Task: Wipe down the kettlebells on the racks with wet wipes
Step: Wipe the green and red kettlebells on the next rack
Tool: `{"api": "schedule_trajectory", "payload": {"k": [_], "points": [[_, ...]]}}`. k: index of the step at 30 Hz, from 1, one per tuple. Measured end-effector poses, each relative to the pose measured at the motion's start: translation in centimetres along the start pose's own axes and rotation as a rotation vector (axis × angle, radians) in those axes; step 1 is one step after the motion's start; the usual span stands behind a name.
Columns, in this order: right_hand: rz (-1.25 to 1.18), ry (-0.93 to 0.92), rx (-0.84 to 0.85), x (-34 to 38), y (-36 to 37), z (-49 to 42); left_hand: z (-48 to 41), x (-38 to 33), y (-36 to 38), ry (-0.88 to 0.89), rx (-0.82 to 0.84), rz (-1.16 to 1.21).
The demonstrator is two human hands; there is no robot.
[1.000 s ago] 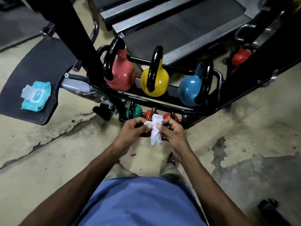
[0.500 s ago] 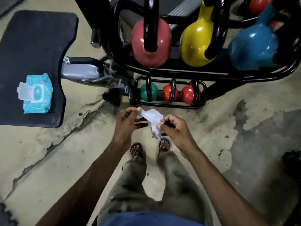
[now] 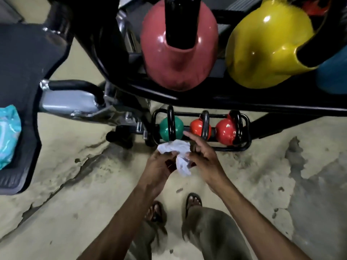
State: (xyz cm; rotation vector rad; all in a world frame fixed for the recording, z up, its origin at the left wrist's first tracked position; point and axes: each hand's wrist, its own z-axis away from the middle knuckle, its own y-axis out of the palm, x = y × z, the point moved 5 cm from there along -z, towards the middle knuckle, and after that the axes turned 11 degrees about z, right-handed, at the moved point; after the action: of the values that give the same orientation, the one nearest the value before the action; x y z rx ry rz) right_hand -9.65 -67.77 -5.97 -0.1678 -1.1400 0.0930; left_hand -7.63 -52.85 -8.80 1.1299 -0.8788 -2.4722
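A crumpled white wet wipe [image 3: 177,153] hangs between my hands, low over the floor. My left hand [image 3: 159,166] pinches its upper edge. My right hand [image 3: 203,156] touches its right side with the fingers spread. Just beyond, the lower rack [image 3: 232,148] holds a small green kettlebell [image 3: 165,129] and two small red ones, the left [image 3: 197,127] and the right [image 3: 225,131]. On the upper rack [image 3: 244,105], close to the camera, sit a large pink kettlebell [image 3: 178,51], a yellow one [image 3: 262,47] and a blue one [image 3: 332,76] cut off at the right edge.
A teal pack of wet wipes [image 3: 8,136] lies on a black padded bench seat [image 3: 24,72] at the left. A grey metal bench frame [image 3: 71,103] runs toward the rack. My sandalled feet [image 3: 174,209] stand on cracked, stained concrete floor.
The camera has dropped closer to the racks, so the kettlebells look larger. My hands have come together and bunched the wipe, nearer the lower rack.
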Motion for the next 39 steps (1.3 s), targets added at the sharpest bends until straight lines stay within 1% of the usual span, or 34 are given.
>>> {"api": "schedule_trajectory", "payload": {"k": [2,5,7,9,12,14,16,17,20,24,26,29,32,34,35,37,39], "points": [[0.019,-0.041,0.004,0.0,-0.1,-1.7,-2.1,0.4,-0.9,-0.048,-0.012,0.063],[0.020,-0.091,0.041,-0.6,0.1,-4.0,-4.9,0.9,-1.5,-0.109,0.044,0.083],[0.023,-0.095,0.040,-1.8,0.0,-5.5,-6.5,1.3,-2.0,-0.108,0.054,0.055],[0.037,-0.102,0.023,-3.2,-0.2,-7.0,-8.1,1.6,-2.7,-0.060,0.039,0.002],[0.097,-0.142,-0.051,-5.4,-0.5,-9.2,-10.4,2.2,-3.6,-0.014,0.048,-0.056],[0.142,-0.207,-0.117,-6.8,-0.5,-10.8,-12.3,3.0,-4.8,0.003,0.067,-0.043],[0.147,-0.247,-0.170,-8.4,-0.5,-12.5,-14.1,3.8,-6.3,0.027,0.126,0.001],[0.137,-0.254,-0.195,-9.4,-0.4,-13.4,-15.1,4.1,-7.3,0.054,0.127,0.025],[0.173,-0.305,-0.279,-12.3,-0.4,-15.9,-17.2,4.4,-10.6,0.199,0.037,0.011],[0.401,-0.470,-0.435,-15.0,-0.4,-17.8,-18.6,4.2,-13.4,0.460,0.041,-0.194],[0.459,-0.531,-0.469,-15.0,-0.1,-17.8,-18.6,3.9,-13.7,0.546,0.063,-0.286],[0.348,-0.487,-0.396,-14.7,0.2,-17.1,-17.5,3.7,-13.3,0.579,0.093,-0.404],[0.211,-0.437,-0.280,-14.5,0.5,-16.7,-16.8,3.6,-12.5,0.540,0.141,-0.640],[0.160,-0.441,-0.249,-14.6,0.7,-17.0,-17.0,3.6,-12.2,0.549,0.133,-0.815],[0.130,-0.442,-0.252,-14.8,0.7,-17.3,-17.3,3.5,-12.2,0.561,0.124,-0.860],[0.027,-0.415,-0.276,-15.5,0.5,-17.8,-17.5,3.4,-12.3,0.592,0.082,-0.874],[-0.075,-0.364,-0.283,-16.6,0.4,-17.9,-17.5,3.8,-12.7,0.593,0.039,-0.839]]}}
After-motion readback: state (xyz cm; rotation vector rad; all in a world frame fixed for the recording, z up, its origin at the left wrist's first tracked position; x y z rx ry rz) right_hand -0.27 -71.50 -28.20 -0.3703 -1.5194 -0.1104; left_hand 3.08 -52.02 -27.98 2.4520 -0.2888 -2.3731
